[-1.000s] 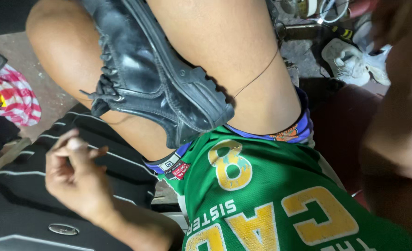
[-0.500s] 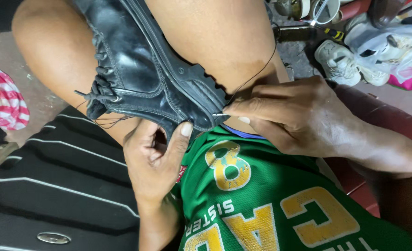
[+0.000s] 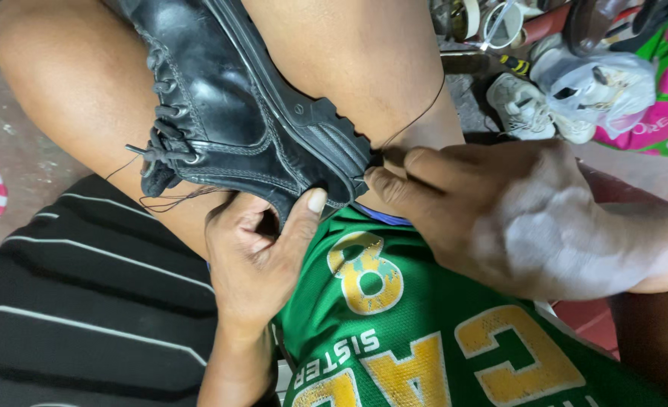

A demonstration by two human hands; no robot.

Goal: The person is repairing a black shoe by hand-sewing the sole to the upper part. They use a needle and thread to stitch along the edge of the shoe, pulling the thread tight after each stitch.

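Observation:
A black leather lace-up shoe (image 3: 228,113) lies wedged between my bare knees, heel end toward me. My left hand (image 3: 255,260) grips the shoe's heel edge from below, thumb pressed on the sole rim. My right hand (image 3: 515,218) pinches at the heel of the shoe with fingertips together, where a thin dark thread (image 3: 417,120) runs up over my right thigh. What sits between those fingertips is too small to make out. Loose thread also trails by the laces (image 3: 160,154).
Green shorts with yellow print (image 3: 417,339) cover my lap. A black striped cloth (image 3: 70,301) lies at left. White sneakers (image 3: 530,113), a plastic bag (image 3: 597,83) and pink fabric (image 3: 665,98) clutter the floor at top right.
My left hand rose from the striped cloth to grip the shoe's heel. My right hand came in from the right and now pinches at the heel.

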